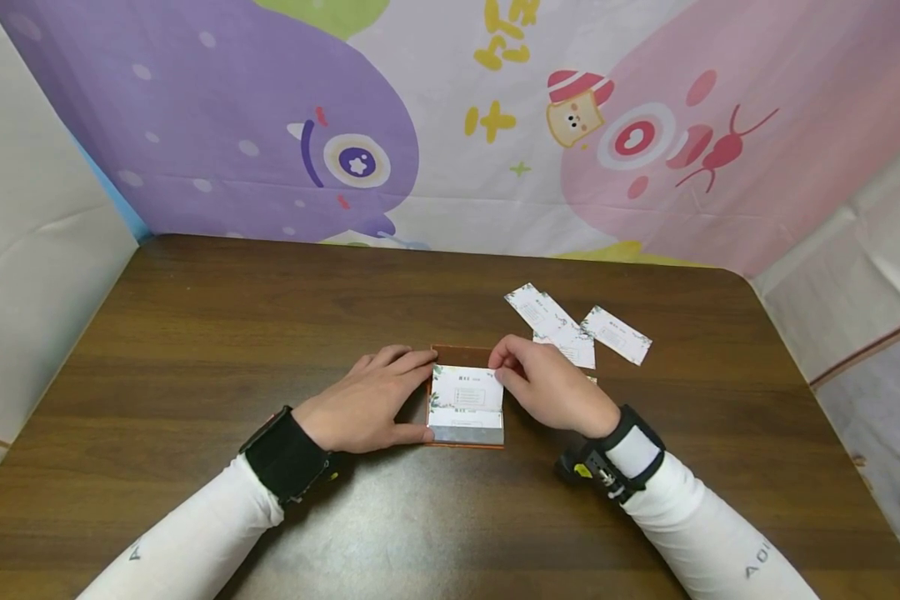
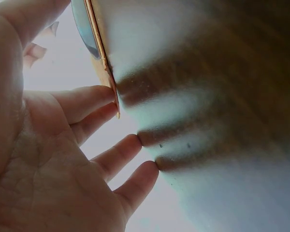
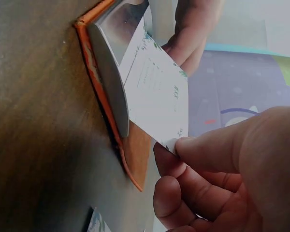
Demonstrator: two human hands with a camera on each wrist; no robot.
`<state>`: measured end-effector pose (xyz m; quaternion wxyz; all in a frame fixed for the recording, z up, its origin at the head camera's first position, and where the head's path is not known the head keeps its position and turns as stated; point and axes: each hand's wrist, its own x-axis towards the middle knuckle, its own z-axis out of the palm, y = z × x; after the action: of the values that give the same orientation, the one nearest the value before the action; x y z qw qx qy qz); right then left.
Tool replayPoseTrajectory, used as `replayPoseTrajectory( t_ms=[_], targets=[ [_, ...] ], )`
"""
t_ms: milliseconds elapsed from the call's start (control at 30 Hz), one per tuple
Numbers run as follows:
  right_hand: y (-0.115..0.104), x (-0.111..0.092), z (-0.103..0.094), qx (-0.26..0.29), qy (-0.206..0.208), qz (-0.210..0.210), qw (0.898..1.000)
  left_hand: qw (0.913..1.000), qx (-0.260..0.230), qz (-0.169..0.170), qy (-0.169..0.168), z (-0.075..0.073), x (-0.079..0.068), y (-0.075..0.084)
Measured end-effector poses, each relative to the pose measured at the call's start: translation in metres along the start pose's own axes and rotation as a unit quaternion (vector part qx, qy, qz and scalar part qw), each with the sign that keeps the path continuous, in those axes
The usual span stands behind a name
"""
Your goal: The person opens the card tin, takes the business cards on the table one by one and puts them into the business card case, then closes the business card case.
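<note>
A card case (image 1: 465, 435) with an orange-brown cover and a silvery metal holder lies opened on the table. My right hand (image 1: 558, 387) pinches the corner of a white business card (image 1: 457, 382), printed with leaves and small text, between thumb and index finger. In the right wrist view that card (image 3: 159, 94) slants out of the metal holder (image 3: 111, 63), its lower part still inside. Another card shows behind the metal front in the head view. My left hand (image 1: 371, 400) rests spread at the case's left side, fingertips touching the cover's edge (image 2: 108, 72) and the table.
Several loose business cards (image 1: 543, 312) lie partly overlapping beyond the right hand, one (image 1: 617, 335) farther right. The brown wooden table (image 1: 270, 292) meets a printed cartoon cloth (image 1: 450, 208) at the back. White fabric (image 1: 37, 225) hangs at the left side.
</note>
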<state>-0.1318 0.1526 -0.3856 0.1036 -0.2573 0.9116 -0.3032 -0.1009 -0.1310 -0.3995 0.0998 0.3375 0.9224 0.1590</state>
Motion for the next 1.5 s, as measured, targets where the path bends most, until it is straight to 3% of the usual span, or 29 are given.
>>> replayPoseTrajectory(
  t_ms=[1500],
  targets=[
    [0.004,-0.013,0.017,-0.041,-0.023,-0.048,0.998,1.0000,0.006,0.001,0.000,-0.001,-0.001,0.001]
  ],
)
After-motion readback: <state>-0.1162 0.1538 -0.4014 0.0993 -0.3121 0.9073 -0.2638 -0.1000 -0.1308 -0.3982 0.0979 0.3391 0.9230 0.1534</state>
